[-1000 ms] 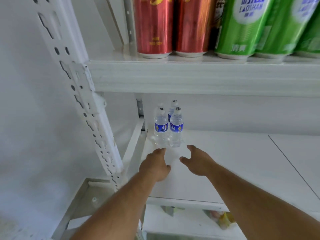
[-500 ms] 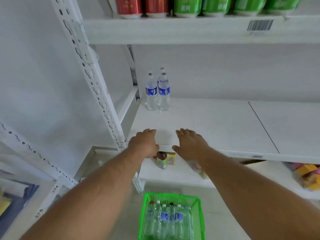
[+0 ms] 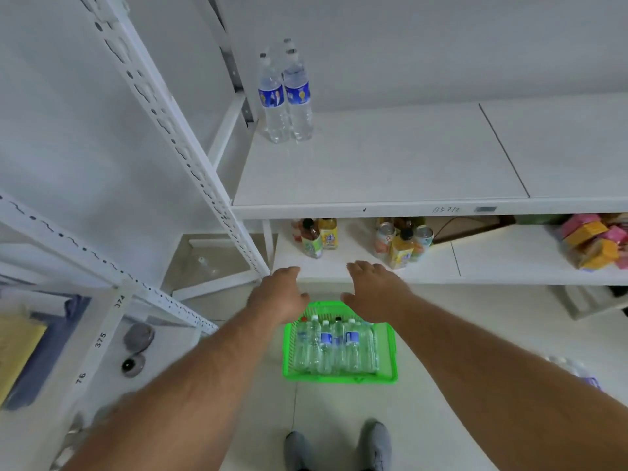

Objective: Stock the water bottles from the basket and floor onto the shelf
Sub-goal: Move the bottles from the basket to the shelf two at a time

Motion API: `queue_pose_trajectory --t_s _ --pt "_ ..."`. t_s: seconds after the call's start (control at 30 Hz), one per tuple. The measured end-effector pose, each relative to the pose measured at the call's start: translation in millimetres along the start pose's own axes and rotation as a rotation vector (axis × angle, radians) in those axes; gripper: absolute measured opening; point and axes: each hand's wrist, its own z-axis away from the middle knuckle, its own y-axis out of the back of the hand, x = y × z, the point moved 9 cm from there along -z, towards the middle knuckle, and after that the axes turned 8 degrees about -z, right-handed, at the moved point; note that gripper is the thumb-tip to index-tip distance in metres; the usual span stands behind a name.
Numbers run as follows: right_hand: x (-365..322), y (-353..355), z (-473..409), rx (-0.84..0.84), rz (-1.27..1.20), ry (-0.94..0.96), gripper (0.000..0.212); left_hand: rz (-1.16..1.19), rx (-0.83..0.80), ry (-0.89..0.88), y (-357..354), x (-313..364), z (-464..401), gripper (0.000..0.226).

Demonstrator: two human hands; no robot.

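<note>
On the far left, the rack upright (image 3: 102, 338) carries the numbers 374, 375 and 76, reading downward. The left hand (image 3: 277, 294) hangs in the air with fingers relaxed and spread, holding nothing, just above the far left corner of the green basket (image 3: 339, 377) on the floor. The water bottles in the basket (image 3: 334, 345) lie below and just nearer than both hands, blue labels showing, their print too small to read. Up at the back left corner of the shelf (image 3: 390, 171) three more water bottles (image 3: 287, 96) stand upright, touching one another, with blue labels I can't make out. The right hand (image 3: 373, 288) hovers over the basket's far right corner, fingers loose and apart, empty too. On the shelf's front edge, handwriting (image 3: 446, 209) looks like "B5712".
</note>
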Motion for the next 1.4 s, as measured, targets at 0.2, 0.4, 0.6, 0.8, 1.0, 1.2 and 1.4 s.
queue_pose_trajectory --t_s 0.2,0.4,0.6,0.8,1.0,1.2,1.4 --pt "9.3 -62.7 -3.5 -0.107 -0.033 -0.122 0.071 0.043 -0.128 0.024 -64.9 -41.9 -7.2 0.070" --pt "13.1 -139.0 -15.1 -0.205 -0.091 -0.253 0.073 0.098 -0.269 0.038 -137.3 -88.1 -24.8 0.073" --pt "29.1 -200.2 -39.2 -0.267 -0.168 -0.313 0.073 0.140 -0.349 0.099 -193.6 -111.0 -58.1 0.079" --pt "71.0 -260.3 -102.3 -0.284 -0.254 -0.309 0.075 0.207 -0.383 0.167 -259.4 -115.3 -99.9 0.077" --pt "126.6 -341.5 -162.2 -0.321 -0.365 -0.375 0.075 0.238 -0.398 0.238 -339.9 -120.4 -144.4 0.076" --pt "176.7 -431.2 -197.6 -0.363 -0.411 -0.452 0.075 0.299 -0.394 0.307 -428.6 -128.4 -195.4 0.073" --pt "213.7 -513.7 -236.6 -0.340 -0.489 -0.555 0.073 0.345 -0.356 0.310 -509.0 -134.5 -257.9 0.071"
